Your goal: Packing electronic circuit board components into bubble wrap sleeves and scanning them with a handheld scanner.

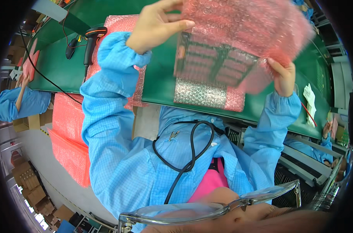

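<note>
A pink bubble-wrap bag (pixel 242 27) is held up over the green table, blurred by motion on its right side. My left hand (pixel 157 25) pinches its upper left edge between thumb and fingers. Lower down, my right hand (pixel 282 75) grips the bag near its right corner. A flat rectangular board (pixel 215 60) with dark and pinkish rows shows at the bag's lower part, smeared; whether it is wholly inside cannot be made out. Below it, at the table's near edge, lies a bubble-wrapped packet (pixel 199 93), part silvery, part pink.
A handheld barcode scanner (pixel 91 44) rests left on the table (pixel 157 85), its cable trailing. More pink bubble bags (pixel 69 132) hang off the near edge at left. A white crumpled cloth (pixel 309 103) and a red pen-like stick (pixel 306 112) lie right. Co-workers' blue sleeves (pixel 19 101) show at both sides.
</note>
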`<action>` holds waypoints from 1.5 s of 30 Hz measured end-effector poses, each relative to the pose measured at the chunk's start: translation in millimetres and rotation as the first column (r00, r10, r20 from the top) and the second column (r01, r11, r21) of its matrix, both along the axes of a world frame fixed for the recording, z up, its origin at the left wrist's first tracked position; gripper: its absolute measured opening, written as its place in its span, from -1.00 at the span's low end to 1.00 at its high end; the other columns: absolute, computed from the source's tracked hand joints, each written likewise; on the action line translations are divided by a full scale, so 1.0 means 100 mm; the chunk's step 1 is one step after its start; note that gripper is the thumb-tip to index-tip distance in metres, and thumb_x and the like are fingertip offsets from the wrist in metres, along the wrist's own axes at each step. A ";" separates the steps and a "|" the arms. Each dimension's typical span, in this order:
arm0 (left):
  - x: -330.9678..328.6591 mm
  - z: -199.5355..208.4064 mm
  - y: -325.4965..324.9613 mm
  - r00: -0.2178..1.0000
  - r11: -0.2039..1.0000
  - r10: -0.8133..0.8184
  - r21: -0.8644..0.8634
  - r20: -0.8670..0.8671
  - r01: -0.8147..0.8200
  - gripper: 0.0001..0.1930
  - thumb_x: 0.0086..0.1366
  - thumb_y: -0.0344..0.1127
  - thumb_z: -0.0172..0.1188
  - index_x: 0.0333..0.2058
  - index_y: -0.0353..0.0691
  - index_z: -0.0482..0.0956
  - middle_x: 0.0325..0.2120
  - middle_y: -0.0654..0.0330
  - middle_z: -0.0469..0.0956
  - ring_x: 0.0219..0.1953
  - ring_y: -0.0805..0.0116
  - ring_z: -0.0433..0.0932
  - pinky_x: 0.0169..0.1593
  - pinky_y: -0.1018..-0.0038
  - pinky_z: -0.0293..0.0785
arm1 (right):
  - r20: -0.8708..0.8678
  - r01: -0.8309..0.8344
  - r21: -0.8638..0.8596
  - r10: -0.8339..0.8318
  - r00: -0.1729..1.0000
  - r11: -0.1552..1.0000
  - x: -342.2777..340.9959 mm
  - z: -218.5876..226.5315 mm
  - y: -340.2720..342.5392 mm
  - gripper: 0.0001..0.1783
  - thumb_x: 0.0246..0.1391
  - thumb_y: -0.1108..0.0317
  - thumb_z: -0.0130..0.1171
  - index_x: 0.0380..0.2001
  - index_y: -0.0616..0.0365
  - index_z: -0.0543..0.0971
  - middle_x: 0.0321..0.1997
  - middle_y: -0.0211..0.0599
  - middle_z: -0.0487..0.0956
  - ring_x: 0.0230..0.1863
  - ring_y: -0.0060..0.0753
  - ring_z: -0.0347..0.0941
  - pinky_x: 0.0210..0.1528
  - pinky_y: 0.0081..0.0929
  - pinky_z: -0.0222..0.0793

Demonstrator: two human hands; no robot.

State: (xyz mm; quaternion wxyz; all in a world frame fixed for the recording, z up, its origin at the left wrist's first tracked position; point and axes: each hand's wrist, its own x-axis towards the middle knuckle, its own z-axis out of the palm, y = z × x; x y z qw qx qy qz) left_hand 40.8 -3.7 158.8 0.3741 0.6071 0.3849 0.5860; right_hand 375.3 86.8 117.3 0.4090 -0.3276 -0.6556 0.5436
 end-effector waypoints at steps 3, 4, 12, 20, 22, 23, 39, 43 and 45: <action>-0.05 -0.45 0.13 1.000 0.953 -0.024 -0.301 -0.016 0.018 -0.54 0.06 -0.55 0.17 -0.01 -0.41 0.35 -0.18 0.08 0.48 -0.16 0.39 0.47 -0.11 0.49 0.45 | 0.003 0.092 -0.380 -0.099 0.995 0.920 -0.06 -0.33 -0.05 -0.70 -0.14 0.58 0.12 -0.23 0.30 0.51 -0.26 -0.25 0.56 -0.27 -0.47 0.47 -0.20 -0.58 0.36; -0.10 -0.66 0.11 1.000 0.896 -0.025 -0.444 0.003 0.024 -0.54 0.04 -0.57 0.17 -0.03 -0.43 0.37 -0.20 0.08 0.50 -0.21 0.37 0.49 -0.14 0.49 0.46 | 0.090 0.089 -0.463 -0.054 0.995 0.882 -0.09 -0.59 0.04 -0.68 -0.15 0.59 0.12 -0.21 0.29 0.50 -0.26 -0.26 0.56 -0.28 -0.47 0.48 -0.20 -0.58 0.36; -0.18 -1.47 0.17 0.969 0.848 -0.034 -0.520 -0.245 -0.102 -0.51 0.04 -0.49 0.23 -0.01 -0.44 0.34 -0.21 0.09 0.49 -0.19 0.39 0.48 -0.16 0.53 0.46 | 0.001 0.054 -0.617 -0.068 0.998 0.785 -0.22 -1.19 0.00 -0.69 -0.14 0.62 0.08 -0.21 0.32 0.46 -0.26 -0.17 0.55 -0.31 -0.40 0.49 -0.21 -0.48 0.41; -0.18 -1.63 0.11 0.874 0.864 0.074 -0.407 -0.481 -0.297 -0.54 0.00 -0.46 0.26 -0.07 -0.37 0.42 -0.34 0.12 0.54 -0.31 0.40 0.51 -0.23 0.51 0.47 | 0.035 0.072 -0.587 -0.064 0.997 0.806 -0.28 -1.12 -0.04 -0.65 -0.12 0.61 0.06 -0.16 0.35 0.42 -0.22 -0.17 0.54 -0.27 -0.39 0.49 -0.17 -0.49 0.40; -0.17 -1.66 0.12 0.869 0.863 0.082 -0.401 -0.489 -0.307 -0.54 0.00 -0.46 0.27 -0.07 -0.37 0.42 -0.34 0.12 0.54 -0.31 0.40 0.51 -0.23 0.50 0.47 | 0.007 0.066 -0.598 -0.078 0.997 0.799 -0.28 -1.11 -0.05 -0.69 -0.12 0.60 0.08 -0.20 0.33 0.45 -0.24 -0.20 0.55 -0.28 -0.40 0.49 -0.18 -0.50 0.38; -0.18 -1.67 0.13 0.864 0.863 0.087 -0.396 -0.496 -0.314 -0.54 0.00 -0.45 0.27 -0.07 -0.37 0.42 -0.35 0.12 0.54 -0.31 0.40 0.51 -0.24 0.50 0.47 | 0.007 0.063 -0.598 -0.074 0.997 0.799 -0.29 -1.09 -0.06 -0.69 -0.12 0.60 0.08 -0.20 0.33 0.45 -0.24 -0.20 0.55 -0.28 -0.40 0.49 -0.18 -0.50 0.38; -2.33 -0.80 -0.62 -0.321 0.166 0.012 0.319 -0.947 -0.933 -0.39 -0.11 0.19 0.25 -0.19 -0.17 0.47 -0.12 0.02 0.44 -0.12 -0.11 0.42 -0.13 0.16 0.40 | 0.409 0.240 0.149 -0.281 0.868 0.959 0.10 -0.73 0.07 -0.66 0.07 0.37 0.05 -0.07 0.25 0.40 -0.18 -0.26 0.53 -0.17 -0.52 0.42 -0.19 -0.60 0.32; -3.34 -1.47 -0.97 0.009 0.200 0.113 0.014 -0.994 -0.980 -0.46 0.01 0.06 0.20 -0.19 -0.28 0.40 -0.28 -0.15 0.50 -0.21 -0.12 0.48 -0.15 0.13 0.39 | 0.411 0.053 0.386 -0.223 0.884 0.921 -0.42 -0.51 0.09 -0.71 0.02 0.39 0.09 -0.15 0.24 0.45 -0.20 -0.20 0.52 -0.16 -0.39 0.44 -0.15 -0.51 0.32; -3.13 -1.29 -0.78 -0.142 0.212 0.184 0.180 -0.973 -0.960 -0.52 0.05 0.03 0.18 -0.26 -0.28 0.39 -0.32 -0.15 0.50 -0.24 -0.13 0.48 -0.20 0.10 0.38 | 0.382 -0.058 0.583 -0.211 0.900 0.810 -0.57 -0.63 0.10 -0.74 -0.02 0.44 0.09 -0.21 0.25 0.46 -0.23 -0.14 0.50 -0.17 -0.21 0.42 -0.13 -0.41 0.32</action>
